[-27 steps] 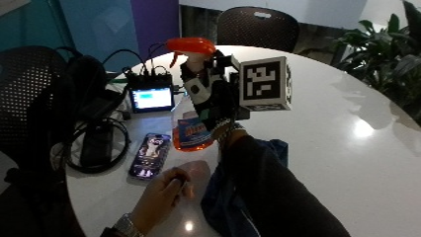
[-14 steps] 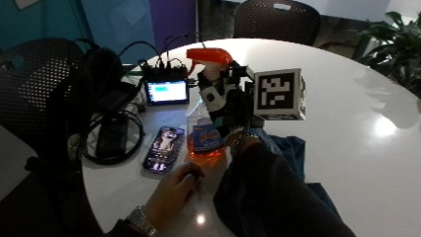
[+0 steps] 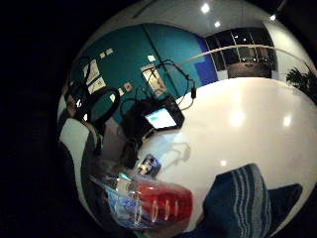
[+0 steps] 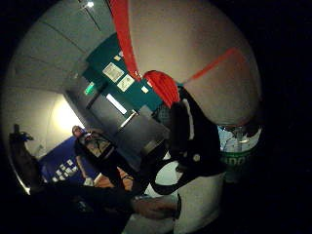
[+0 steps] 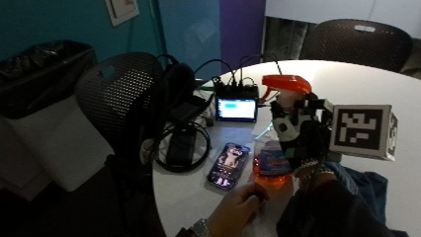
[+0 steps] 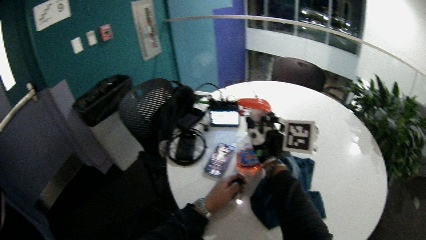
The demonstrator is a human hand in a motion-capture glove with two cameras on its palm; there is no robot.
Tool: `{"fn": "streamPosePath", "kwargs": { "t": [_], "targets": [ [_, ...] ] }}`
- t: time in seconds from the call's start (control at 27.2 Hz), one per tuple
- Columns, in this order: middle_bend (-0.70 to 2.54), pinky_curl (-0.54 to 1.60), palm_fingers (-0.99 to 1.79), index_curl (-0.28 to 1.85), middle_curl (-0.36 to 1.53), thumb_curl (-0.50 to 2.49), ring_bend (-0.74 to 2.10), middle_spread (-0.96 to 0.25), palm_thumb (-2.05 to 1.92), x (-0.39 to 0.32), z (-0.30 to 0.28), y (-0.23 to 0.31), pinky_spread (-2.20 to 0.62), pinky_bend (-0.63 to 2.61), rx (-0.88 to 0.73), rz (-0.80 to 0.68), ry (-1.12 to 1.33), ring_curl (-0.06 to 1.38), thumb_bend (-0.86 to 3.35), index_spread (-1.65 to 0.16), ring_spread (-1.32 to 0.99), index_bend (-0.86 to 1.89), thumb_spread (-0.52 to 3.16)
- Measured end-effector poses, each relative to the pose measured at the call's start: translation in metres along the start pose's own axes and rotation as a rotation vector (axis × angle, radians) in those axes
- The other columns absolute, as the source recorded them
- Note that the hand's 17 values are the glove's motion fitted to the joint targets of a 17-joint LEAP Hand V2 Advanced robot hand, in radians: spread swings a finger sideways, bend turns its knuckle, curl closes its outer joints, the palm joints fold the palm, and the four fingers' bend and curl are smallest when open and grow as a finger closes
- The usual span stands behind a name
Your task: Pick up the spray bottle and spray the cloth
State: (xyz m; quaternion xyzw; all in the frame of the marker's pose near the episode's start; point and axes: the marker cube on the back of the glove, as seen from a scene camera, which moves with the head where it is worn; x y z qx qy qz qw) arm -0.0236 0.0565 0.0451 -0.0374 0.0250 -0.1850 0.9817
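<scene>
The black-gloved right hand (image 5: pixel 304 143) grasps the clear, orange-topped plastic spray bottle (image 5: pixel 276 148) by its neck, upright above the round white table (image 5: pixel 197 197), seemingly readying it for the dark blue striped cloth (image 5: pixel 361 180) just beside.

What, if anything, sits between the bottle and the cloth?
Nothing visible. The gloved right hand holds the bottle upright, and the cloth lies right beside it on the table. The phone lies on the opposite side.

I can read just one figure, a "9", on the wall sign (image 6: pixel 51 12); other labels stay illegible.
</scene>
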Motion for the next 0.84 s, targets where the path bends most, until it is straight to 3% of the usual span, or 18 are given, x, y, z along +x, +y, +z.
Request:
{"fn": "streamPosePath", "kwargs": {
  "t": [0.26,0.29,0.4,0.59,0.84],
  "targets": [
    [0.53,0.41,1.22,0.4,0.5,0.44,0.7,-0.24,0.64,0.026,-0.027,0.029,-0.29,0.57,-0.083,0.139,0.034,0.44,-0.03,-0.3,-0.18,0.13,1.24],
    [0.5,0.39,1.0,0.38,0.49,0.42,0.68,-0.24,0.6,0.027,-0.029,0.032,-0.22,0.51,-0.107,0.159,0.034,0.43,-0.05,-0.3,-0.19,0.09,1.22],
    [0.46,0.39,0.72,0.37,0.48,0.4,0.63,-0.21,0.55,0.024,-0.031,0.036,-0.12,0.44,-0.184,0.187,0.056,0.43,-0.06,-0.31,-0.18,0.07,1.18],
    [0.35,0.39,0.45,0.33,0.44,0.37,0.56,-0.16,0.48,0.005,-0.024,0.019,0.01,0.43,-0.288,0.073,0.174,0.41,-0.06,-0.33,-0.16,0.06,1.09],
    [0.34,0.35,0.46,0.24,0.42,0.34,0.56,-0.12,0.41,-0.011,-0.042,0.021,0.1,0.43,-0.333,-0.149,0.288,0.37,-0.05,-0.33,-0.13,0.04,1.01]
  ]
}}
